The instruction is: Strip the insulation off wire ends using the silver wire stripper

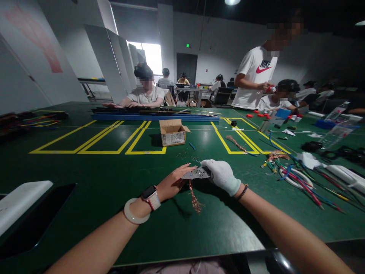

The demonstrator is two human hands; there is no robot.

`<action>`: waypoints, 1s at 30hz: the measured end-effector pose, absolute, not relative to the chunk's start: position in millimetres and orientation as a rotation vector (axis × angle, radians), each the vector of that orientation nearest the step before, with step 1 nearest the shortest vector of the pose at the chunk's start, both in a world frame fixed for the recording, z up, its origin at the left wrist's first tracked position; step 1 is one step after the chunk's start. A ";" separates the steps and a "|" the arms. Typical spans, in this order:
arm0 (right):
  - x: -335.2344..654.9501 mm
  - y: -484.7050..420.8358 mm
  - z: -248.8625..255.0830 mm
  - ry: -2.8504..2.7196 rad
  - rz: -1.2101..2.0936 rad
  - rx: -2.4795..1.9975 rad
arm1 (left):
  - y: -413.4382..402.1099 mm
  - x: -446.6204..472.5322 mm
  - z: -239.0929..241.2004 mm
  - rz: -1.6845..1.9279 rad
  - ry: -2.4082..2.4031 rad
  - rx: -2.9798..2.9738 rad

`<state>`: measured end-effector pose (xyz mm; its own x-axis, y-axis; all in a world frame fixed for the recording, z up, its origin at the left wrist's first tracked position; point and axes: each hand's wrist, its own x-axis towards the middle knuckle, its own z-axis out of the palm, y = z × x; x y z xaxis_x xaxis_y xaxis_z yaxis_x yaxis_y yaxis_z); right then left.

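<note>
Head view: both hands meet over the green table (114, 182), the gloved right hand (222, 176) clenched on a flat metal tool (198, 173), the bare left hand (173, 182) pinching its other end. Just below the grip hangs a bared copper strand (194, 198); stripping looks underway, needing a steady pull.
</note>
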<state>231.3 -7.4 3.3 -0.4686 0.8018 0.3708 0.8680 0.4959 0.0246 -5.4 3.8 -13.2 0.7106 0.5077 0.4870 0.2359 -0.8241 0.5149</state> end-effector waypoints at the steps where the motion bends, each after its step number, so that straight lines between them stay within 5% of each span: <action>1: 232.7 -7.7 3.1 -2.444 -0.306 -1.393 | 3.4 -4.8 -12.2 0.889 0.565 2.504; 30: 254.8 7.9 -0.3 -2.165 -0.517 -1.616 | 7.3 -9.4 0.0 1.065 0.924 2.848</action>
